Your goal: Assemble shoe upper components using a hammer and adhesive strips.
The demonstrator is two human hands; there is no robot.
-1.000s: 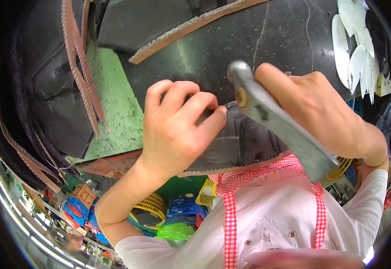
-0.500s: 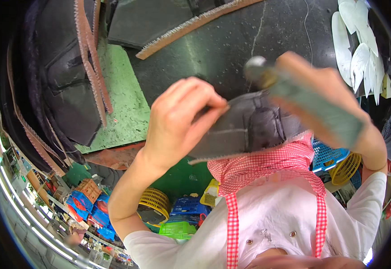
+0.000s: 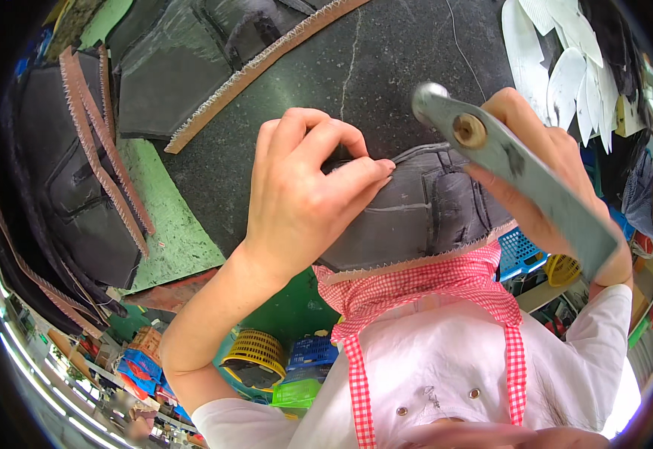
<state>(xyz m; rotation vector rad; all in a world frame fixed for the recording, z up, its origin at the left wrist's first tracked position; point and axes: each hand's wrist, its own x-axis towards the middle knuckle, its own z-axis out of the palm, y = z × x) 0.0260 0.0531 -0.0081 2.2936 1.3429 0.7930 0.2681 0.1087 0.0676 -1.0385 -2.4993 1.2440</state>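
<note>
A dark grey leather-like piece [image 3: 397, 224] with seams and a brown zigzag-cut edging lies at the near edge of the bench, its lower side against my apron. The thumb and fingers of my left hand [image 3: 300, 183] are pinched together on its upper edge, where a narrow rim is folded. My right hand [image 3: 555, 161] grips a cobbler's hammer [image 3: 540, 176] with a round polished face and a long flat metal end. Most of its handle is hidden by the hammer head and hand; the wooden handle end shows. The hammer is raised over the piece's right part.
Similar dark pieces [image 3: 177, 86] with brown edging lie at the far left, partly over a green board [image 3: 173, 224]. White leaf-shaped pieces [image 3: 566, 86] are heaped at the far right. Below the bench stand a yellow basket [image 3: 255, 352] and blue crates [image 3: 311, 352].
The bench and the pieces on it have shifted left in view, while both hands and the held piece keep nearly their places. The hammer, blurred before, now looks sharp.
</note>
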